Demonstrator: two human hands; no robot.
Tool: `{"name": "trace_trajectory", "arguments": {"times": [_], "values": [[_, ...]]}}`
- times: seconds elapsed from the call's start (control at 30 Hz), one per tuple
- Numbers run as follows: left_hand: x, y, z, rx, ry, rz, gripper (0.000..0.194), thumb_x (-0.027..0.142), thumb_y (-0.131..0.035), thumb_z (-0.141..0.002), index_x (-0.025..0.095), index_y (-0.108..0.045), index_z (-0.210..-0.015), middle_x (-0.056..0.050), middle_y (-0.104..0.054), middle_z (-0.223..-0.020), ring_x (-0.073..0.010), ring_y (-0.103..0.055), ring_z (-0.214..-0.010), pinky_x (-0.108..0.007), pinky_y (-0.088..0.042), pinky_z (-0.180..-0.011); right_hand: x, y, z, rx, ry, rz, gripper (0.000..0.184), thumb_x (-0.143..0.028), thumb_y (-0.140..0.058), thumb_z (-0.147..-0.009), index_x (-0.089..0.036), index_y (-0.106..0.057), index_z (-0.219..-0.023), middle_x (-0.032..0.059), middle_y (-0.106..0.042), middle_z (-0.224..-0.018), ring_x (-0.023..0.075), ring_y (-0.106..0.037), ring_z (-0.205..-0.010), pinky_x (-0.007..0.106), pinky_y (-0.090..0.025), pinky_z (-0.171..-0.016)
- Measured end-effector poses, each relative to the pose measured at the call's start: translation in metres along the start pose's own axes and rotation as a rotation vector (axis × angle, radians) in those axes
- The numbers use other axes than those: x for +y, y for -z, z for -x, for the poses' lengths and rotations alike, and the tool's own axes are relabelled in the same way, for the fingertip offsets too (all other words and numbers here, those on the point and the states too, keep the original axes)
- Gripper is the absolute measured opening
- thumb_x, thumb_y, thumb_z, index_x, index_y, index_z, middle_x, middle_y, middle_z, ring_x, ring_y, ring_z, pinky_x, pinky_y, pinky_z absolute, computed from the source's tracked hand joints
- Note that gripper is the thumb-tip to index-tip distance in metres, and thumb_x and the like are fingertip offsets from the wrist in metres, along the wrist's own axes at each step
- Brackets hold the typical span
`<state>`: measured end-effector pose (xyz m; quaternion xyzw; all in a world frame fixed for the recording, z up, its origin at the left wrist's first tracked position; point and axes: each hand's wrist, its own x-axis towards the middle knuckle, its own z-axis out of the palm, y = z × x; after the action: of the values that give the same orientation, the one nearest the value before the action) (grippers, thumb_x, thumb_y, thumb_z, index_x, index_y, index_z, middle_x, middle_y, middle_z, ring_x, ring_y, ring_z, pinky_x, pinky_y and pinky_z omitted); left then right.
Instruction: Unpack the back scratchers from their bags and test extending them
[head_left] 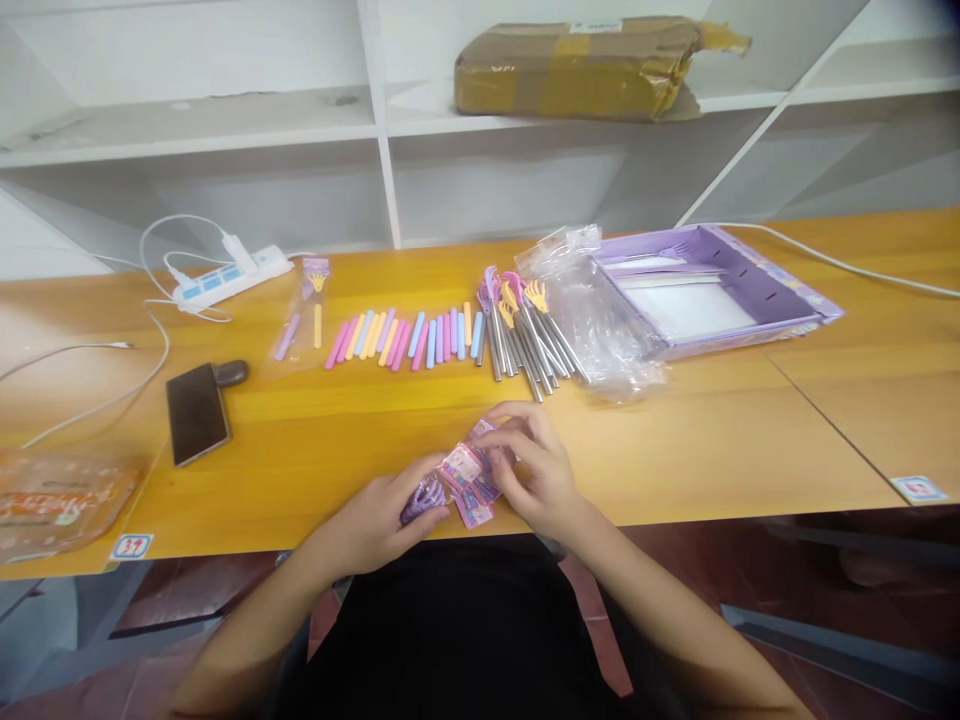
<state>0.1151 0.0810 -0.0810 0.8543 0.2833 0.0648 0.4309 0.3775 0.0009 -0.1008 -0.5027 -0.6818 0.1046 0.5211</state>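
Observation:
My left hand (390, 515) is closed around a bundle of curved purple pieces (424, 500) at the table's front edge. Beside it, my right hand (536, 470) has its fingers bent over several small pink and purple printed cards (463, 465), pinching at them. The cards fan out between both hands, and some are covered by my right fingers. Farther back lies a pile of metal rods (536, 350) with pink, purple and yellow claw-shaped heads, like back scratchers. To its left is a row of pink, blue, yellow and purple sleeves (401, 340).
Clear plastic bags (607, 330) lie against a purple box (772, 300) at right. At left are a clear packet (300, 320) with coloured pieces, a phone (196, 412), a power strip (232, 282) with cables, and an orange-printed plastic package (64, 505). A taped carton (577, 70) sits on the shelf.

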Motion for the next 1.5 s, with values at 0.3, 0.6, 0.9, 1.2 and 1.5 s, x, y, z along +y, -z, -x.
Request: {"name": "trace_trajectory", "arguments": {"times": [0.3, 0.6, 0.9, 1.2, 1.5], "values": [[0.008, 0.001, -0.003, -0.035, -0.033, 0.012, 0.058, 0.047, -0.059, -0.112, 0.033, -0.046, -0.167, -0.007, -0.076, -0.143, -0.0253, -0.078, -0.11, -0.036, -0.059, -0.101, -0.007, 0.006, -0.006, -0.07, -0.035, -0.122, 0.008, -0.02, -0.068, -0.106, -0.026, -0.073, -0.109, 0.0108, -0.061, -0.122, 0.0259, -0.069, -0.111, 0.045, -0.064, -0.095], [0.007, 0.01, 0.011, 0.09, 0.092, -0.137, 0.07, 0.049, -0.057, -0.111, 0.031, -0.031, -0.174, 0.003, -0.071, -0.083, -0.019, -0.067, -0.066, -0.028, -0.049, -0.067, 0.001, 0.024, -0.002, -0.114, -0.257, 0.164, 0.013, -0.03, -0.064, -0.11, -0.024, -0.075, -0.108, 0.0123, -0.063, -0.121, 0.0307, -0.065, -0.119, 0.053, -0.055, -0.106], [0.016, 0.006, 0.004, 0.201, -0.021, -0.104, 0.046, 0.042, -0.063, -0.107, 0.025, -0.049, -0.148, -0.008, -0.079, -0.124, -0.0243, -0.08, -0.099, -0.033, -0.057, -0.083, -0.046, 0.006, -0.037, -0.47, -0.137, -0.1, 0.02, -0.035, -0.063, -0.113, -0.022, -0.076, -0.103, 0.0021, -0.073, -0.086, 0.0174, -0.067, -0.077, 0.031, -0.054, -0.077], [-0.014, 0.031, 0.011, 0.24, 0.155, -0.211, 0.019, 0.037, -0.057, -0.108, 0.022, -0.068, -0.113, -0.005, -0.077, -0.1, -0.0239, -0.073, -0.087, -0.033, -0.048, -0.079, -0.032, 0.032, -0.075, 0.135, -0.094, -0.014, 0.028, -0.038, -0.06, -0.114, -0.022, -0.078, -0.1, 0.002, -0.07, -0.082, 0.0146, -0.063, -0.066, 0.029, -0.051, -0.066], [-0.027, 0.017, 0.01, 0.236, 0.147, -0.078, 0.034, 0.05, -0.049, -0.113, 0.023, -0.061, -0.096, -0.001, -0.068, -0.088, -0.0204, -0.062, -0.079, -0.031, -0.04, -0.073, -0.006, 0.078, -0.115, 0.422, -0.063, -0.251, 0.023, -0.042, -0.071, -0.106, -0.025, -0.061, -0.094, 0.0035, -0.064, -0.095, 0.0171, -0.066, -0.086, 0.034, -0.057, -0.076]]}}
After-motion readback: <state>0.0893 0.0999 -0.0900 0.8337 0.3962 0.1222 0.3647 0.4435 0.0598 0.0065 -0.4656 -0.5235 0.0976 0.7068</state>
